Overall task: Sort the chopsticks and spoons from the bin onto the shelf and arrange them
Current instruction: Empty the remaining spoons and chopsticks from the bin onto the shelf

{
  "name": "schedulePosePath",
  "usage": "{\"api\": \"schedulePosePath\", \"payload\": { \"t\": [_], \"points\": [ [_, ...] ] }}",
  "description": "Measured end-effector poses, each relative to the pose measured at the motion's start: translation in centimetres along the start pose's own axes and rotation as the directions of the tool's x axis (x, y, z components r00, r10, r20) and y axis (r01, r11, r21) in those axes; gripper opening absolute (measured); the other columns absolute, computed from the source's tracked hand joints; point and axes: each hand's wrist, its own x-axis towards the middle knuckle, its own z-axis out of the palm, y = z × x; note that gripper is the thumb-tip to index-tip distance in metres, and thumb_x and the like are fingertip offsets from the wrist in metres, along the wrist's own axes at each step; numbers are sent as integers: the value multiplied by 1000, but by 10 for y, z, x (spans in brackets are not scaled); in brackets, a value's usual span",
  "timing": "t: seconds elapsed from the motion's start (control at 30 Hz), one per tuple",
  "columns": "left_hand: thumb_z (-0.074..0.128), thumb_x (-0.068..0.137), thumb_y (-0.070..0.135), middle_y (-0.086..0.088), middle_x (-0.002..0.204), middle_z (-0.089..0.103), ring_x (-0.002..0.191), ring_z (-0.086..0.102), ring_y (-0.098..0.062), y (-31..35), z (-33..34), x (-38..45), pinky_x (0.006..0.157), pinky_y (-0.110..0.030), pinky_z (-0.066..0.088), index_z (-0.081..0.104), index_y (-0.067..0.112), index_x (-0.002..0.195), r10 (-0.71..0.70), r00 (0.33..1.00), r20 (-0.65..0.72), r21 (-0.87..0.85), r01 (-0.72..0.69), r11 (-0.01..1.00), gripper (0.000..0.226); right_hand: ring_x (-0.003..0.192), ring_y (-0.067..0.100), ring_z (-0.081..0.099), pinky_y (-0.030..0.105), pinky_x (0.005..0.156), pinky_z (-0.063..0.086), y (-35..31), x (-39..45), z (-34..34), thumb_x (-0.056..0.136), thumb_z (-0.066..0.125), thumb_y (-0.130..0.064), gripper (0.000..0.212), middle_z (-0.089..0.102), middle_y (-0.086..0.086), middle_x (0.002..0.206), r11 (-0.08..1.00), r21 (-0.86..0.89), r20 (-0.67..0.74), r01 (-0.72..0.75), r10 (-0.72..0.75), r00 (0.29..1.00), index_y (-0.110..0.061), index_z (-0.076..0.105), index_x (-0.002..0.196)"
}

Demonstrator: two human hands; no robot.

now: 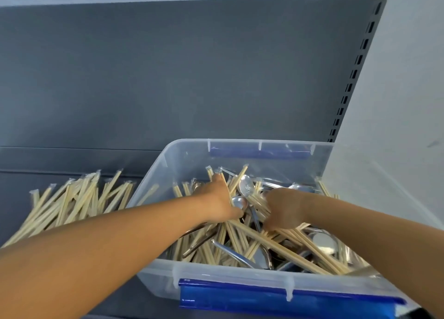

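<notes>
My hands, left (215, 200) and right (283, 209), were curled into the bin's (240, 272) slippery wrapped chopsticks (242, 232); light, stiff, best bunched mid-length, unlike heavier spoons (247, 186).

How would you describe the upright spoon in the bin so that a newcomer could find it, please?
Start at the clear bin with blue latches. Between the left hand and right hand, the spoon shows its shiny bowl tilted up above the chopsticks.
</notes>
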Motion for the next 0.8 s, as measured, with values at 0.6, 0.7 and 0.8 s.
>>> {"api": "schedulePosePath", "payload": {
  "t": [0.6,0.7,0.8],
  "points": [
    [59,87,17,-7,82,51,70,53,-19,-1,-8,9,53,-25,38,52,3,102,-94,995,-22,-165,89,982,22,78,18,57,27,69,49,11,7,-7,84,63,-22,29,65,8,99,940,275,-59,-202,226,972,-3,64,106],
    [56,87,12,-7,77,51,68,52,-20,-1,-9,8,57,-26,40,50,7,87,-85,996,12,-195,86,977,8,74,17,57,27,65,50,15,1,-9,86,60,-21,24,59,4,85,928,308,-53,-209,236,970,-4,65,101],
    [56,85,13,-7,77,53,67,53,-19,-4,-11,9,57,-26,43,54,5,90,-66,997,33,-210,71,975,9,79,18,64,32,76,54,19,0,-7,87,59,-18,18,65,4,89,859,474,-88,-194,265,960,-9,60,102]
  ]
}}
